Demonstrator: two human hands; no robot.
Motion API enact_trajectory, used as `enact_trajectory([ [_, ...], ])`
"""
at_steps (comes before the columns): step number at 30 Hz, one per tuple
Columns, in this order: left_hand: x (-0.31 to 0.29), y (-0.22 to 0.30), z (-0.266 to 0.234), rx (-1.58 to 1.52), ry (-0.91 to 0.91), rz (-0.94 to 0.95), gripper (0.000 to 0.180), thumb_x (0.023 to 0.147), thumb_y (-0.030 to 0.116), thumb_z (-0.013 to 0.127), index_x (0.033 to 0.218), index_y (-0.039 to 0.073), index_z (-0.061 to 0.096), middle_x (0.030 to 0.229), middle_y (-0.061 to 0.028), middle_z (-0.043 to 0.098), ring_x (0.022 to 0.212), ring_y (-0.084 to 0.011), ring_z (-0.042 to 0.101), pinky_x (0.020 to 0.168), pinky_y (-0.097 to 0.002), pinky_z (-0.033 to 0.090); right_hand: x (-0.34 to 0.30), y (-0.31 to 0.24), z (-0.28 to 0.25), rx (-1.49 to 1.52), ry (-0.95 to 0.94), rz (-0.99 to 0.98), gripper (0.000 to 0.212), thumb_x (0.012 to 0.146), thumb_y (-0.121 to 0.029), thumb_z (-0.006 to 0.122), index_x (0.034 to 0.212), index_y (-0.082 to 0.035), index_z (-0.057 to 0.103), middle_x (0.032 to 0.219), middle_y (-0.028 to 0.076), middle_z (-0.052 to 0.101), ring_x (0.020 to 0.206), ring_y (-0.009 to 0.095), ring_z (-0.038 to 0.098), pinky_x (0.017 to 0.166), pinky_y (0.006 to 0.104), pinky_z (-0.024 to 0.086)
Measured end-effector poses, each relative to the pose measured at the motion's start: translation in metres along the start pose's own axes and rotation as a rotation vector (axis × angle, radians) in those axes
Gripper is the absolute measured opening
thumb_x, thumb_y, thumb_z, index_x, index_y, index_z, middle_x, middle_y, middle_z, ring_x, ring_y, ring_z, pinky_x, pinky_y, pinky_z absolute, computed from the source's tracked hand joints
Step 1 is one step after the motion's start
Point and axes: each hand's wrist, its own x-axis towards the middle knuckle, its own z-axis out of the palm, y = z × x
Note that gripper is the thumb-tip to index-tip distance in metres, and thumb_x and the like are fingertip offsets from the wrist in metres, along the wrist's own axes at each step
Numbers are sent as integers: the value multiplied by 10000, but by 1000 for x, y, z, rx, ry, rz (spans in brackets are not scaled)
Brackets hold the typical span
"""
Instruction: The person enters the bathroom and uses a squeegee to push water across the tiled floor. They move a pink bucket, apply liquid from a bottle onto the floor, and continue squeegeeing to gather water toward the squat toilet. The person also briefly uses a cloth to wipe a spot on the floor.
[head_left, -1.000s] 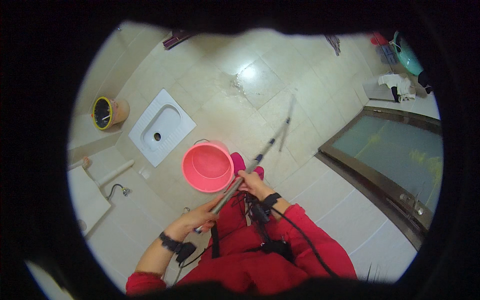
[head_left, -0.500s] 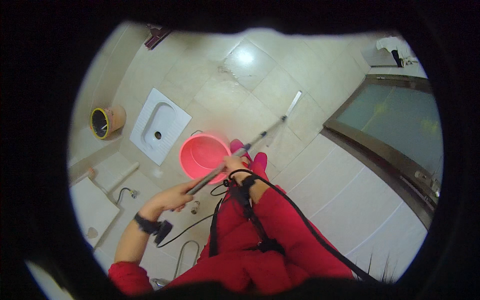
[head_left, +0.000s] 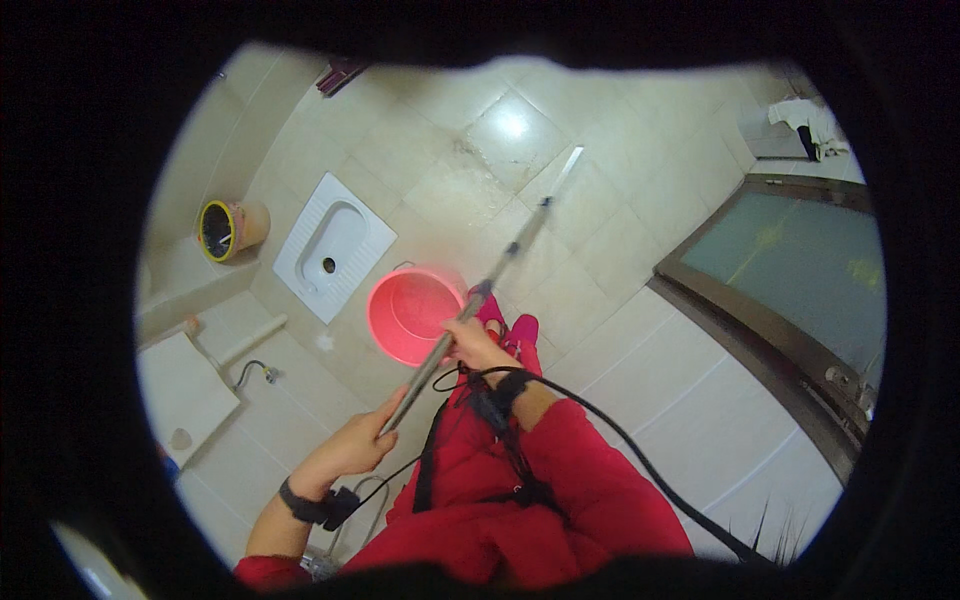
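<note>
Slanting across the middle is a grey pole of a floor squeegee (head_left: 497,268), its narrow pale head (head_left: 569,172) on the tiles ahead of me. My left hand (head_left: 360,442) is closed around the handle's near end. Further down the pole, my right hand (head_left: 474,343) grips it. A pink bucket (head_left: 385,335) stands on the floor just left of my right hand and my feet; the pole passes by its right rim. Black bands with a cable are on both wrists.
A white squat toilet (head_left: 362,259) is set in the floor left of the bucket. Against the left wall sits a yellow-rimmed bin (head_left: 232,228). The tiles (head_left: 512,130) ahead look wet. At the right is a framed glass door (head_left: 780,245); a black cable (head_left: 610,425) crosses my right side.
The squeegee head has moved forward and slightly left across the tiles. Both hands keep their hold; the left hand sits lower in the picture. The whole view has shifted a little.
</note>
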Motion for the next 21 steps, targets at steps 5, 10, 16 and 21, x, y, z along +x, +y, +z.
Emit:
enact_trajectory([
  [5, 79, 31, 4, -219, -173, -14, 658, 840, 76, 419, 1416, 245, 151, 585, 10, 418, 425, -95, 411, 397, -255, 382, -9, -53, -73, -167, 331, 38, 224, 785, -199, 516, 701, 9, 516, 551, 92, 504, 485, 208, 539, 404, 333, 408],
  [10, 98, 18, -29, -82, -100, 43, 649, 834, 70, 424, 1411, 221, 169, 616, 13, 416, 436, -92, 409, 405, -258, 382, 32, -66, -60, -266, 231, -4, 154, 770, -163, 524, 720, -19, 505, 608, 83, 519, 505, 209, 526, 428, 321, 397],
  [16, 14, -47, -73, -22, 132, 49, 616, 848, 90, 437, 1407, 206, 207, 604, 13, 418, 441, -94, 417, 428, -259, 394, 94, -17, 62, -178, 106, 76, 124, 791, -132, 512, 812, -10, 524, 650, 111, 566, 563, 227, 577, 517, 367, 478],
  [21, -19, -81, -88, -154, 230, -95, 605, 858, 113, 447, 1406, 205, 208, 586, -14, 433, 446, -110, 432, 450, -271, 407, 118, -6, 127, -282, -42, 137, 101, 797, -139, 522, 787, -39, 514, 662, 101, 591, 569, 222, 593, 515, 365, 503],
])
